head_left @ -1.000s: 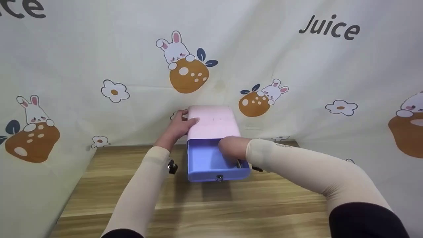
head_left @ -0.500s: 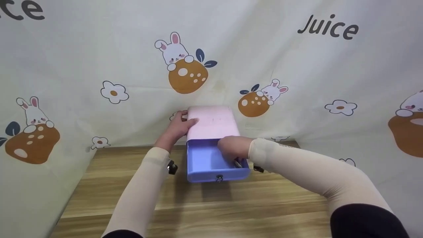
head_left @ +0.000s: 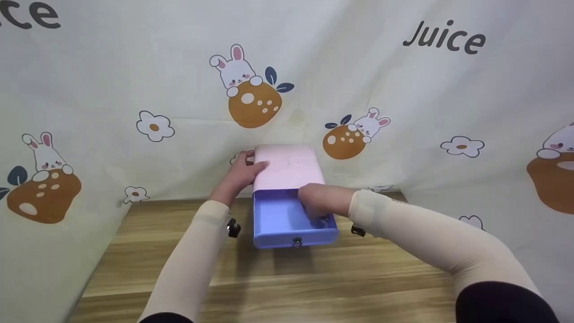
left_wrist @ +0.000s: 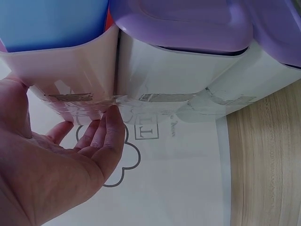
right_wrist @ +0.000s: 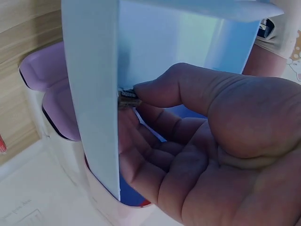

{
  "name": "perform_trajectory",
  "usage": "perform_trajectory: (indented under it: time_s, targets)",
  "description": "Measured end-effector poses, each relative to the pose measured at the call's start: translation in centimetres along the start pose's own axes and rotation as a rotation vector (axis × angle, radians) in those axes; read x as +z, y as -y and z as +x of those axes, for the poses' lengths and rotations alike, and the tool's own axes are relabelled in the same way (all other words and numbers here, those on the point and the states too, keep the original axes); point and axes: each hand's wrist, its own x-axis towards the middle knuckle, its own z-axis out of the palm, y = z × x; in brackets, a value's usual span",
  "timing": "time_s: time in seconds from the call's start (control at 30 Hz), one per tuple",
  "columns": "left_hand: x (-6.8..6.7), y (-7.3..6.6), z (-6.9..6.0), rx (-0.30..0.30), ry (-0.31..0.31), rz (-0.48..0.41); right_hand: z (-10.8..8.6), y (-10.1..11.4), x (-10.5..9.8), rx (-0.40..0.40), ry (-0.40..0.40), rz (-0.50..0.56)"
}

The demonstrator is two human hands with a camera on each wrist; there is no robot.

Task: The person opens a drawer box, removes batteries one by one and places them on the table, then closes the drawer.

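Note:
A pink drawer unit has its blue drawer pulled out towards me. A small ring pull hangs on the drawer's front. My left hand grips the unit's left side, thumb on top; in the left wrist view its curled fingertips touch the pink wall. Inside the drawer at the right is my right hand. Between thumb and fingers it pinches a small dark, metallic-looking thing, close to the drawer wall. Most of that thing is hidden, so its kind cannot be told.
Beneath the pink unit are white units with purple drawers, joined by clear tape. They stand on a wood-grain table. A printed cloth hangs close behind and at both sides. A red item shows at the right wrist view's edge.
My right hand has shifted slightly right in the drawer, its forearm moving right too. The metallic thing by it shows less now. My left hand keeps its place on the pink unit.

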Motion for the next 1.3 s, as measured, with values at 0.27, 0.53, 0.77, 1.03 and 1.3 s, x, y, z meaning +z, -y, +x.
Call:
perform_trajectory:
  time_s: [0.27, 0.53, 0.77, 1.03, 1.3]
  targets:
    - [-0.1, 0.0, -0.1, 0.006, 0.001, 0.003, -0.9, -0.5, -0.2, -0.028, -0.056, 0.102]
    - [0.0, 0.0, -0.3, 0.002, -0.003, 0.010, -1.8, -1.2, -0.3, -0.112, -0.155, 0.180]
    - [0.0, -0.1, -0.5, 0.000, -0.001, 0.017, -2.7, -1.6, -0.6, -0.141, -0.198, 0.244]
    - [0.0, 0.0, -0.3, 0.012, -0.005, 0.020, -3.5, -2.5, -1.1, -0.145, -0.250, 0.276]
    - [0.0, 0.2, -0.2, 0.013, -0.017, 0.039, -4.3, -3.5, -1.7, -0.131, -0.255, 0.286]
